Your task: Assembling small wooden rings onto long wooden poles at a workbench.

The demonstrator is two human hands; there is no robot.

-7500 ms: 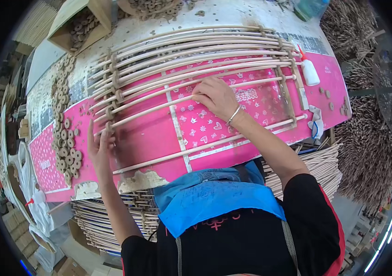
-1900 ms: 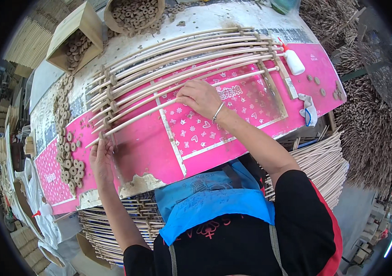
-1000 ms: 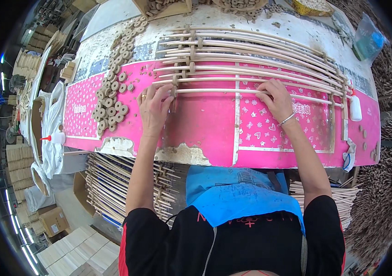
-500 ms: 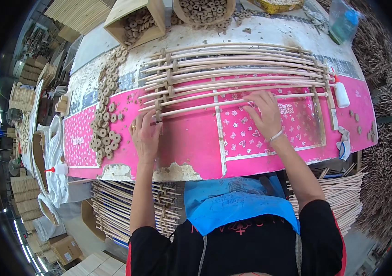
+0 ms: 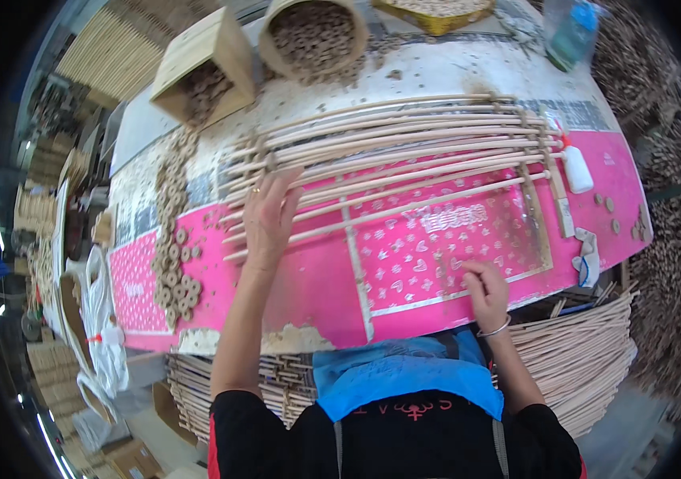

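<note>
A row of long pale wooden dowels (image 5: 404, 160) lies across the pink table, joined near both ends by small brown wooden rings. Over the left ends of the dowels rests my left hand (image 5: 269, 219), its fingers stretched out across them and hiding some of the rings. My right hand (image 5: 488, 297) hovers near the table's front edge, away from the dowels, with fingers curled in and nothing visible in them. Loose wooden rings (image 5: 173, 271) are heaped left of my left hand. A white glue bottle (image 5: 577, 169) with a red tip stands by the dowels' right ends.
Behind lie a wooden box (image 5: 197, 68) and a round container (image 5: 308, 40), both holding rings. A yellow tray (image 5: 436, 22) and a green bottle (image 5: 572, 40) stand farther right. Bundled dowels (image 5: 580, 359) sit below the table's front edge; a cloth (image 5: 588, 257) lies at right.
My right hand has let go of the nearest dowel and drawn back toward the table's front edge. My left hand has moved from that dowel's end farther over the row. The view has shifted.
</note>
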